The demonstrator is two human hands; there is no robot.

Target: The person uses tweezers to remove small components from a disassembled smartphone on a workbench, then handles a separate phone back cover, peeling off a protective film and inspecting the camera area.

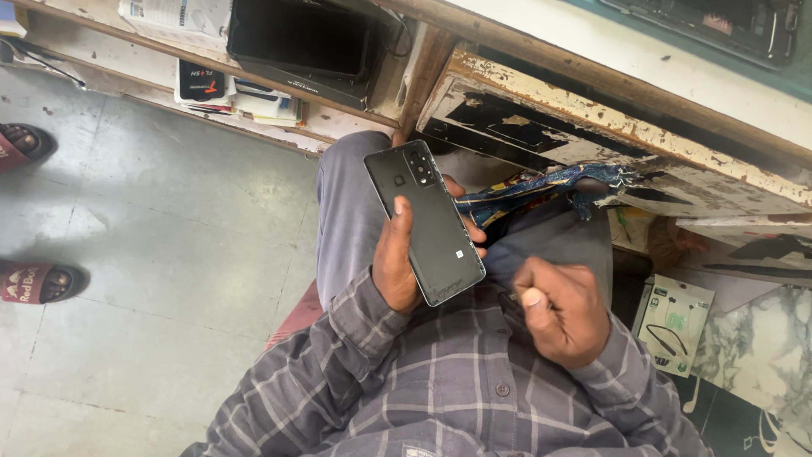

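1. Two hands are busy: the left hand (396, 267) wraps around a dark smartphone (425, 222), back side up, thumb on its edge, above the lap.
2. The right hand (560, 310) is clenched in a fist just beside the phone's lower corner; whether it pinches a tool I cannot tell.
3. A one-handed hold over the tiled floor (161, 220) could let the phone slip if it is pressed hard.
4. A chipped worktop (626, 127) edge and dangling blue strap (541, 184) crowd the space ahead; a boxed neckband earphone (674, 326) lies to the right.

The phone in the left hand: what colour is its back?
Black, glossy; the phone shows best in the head view, held by the left hand.
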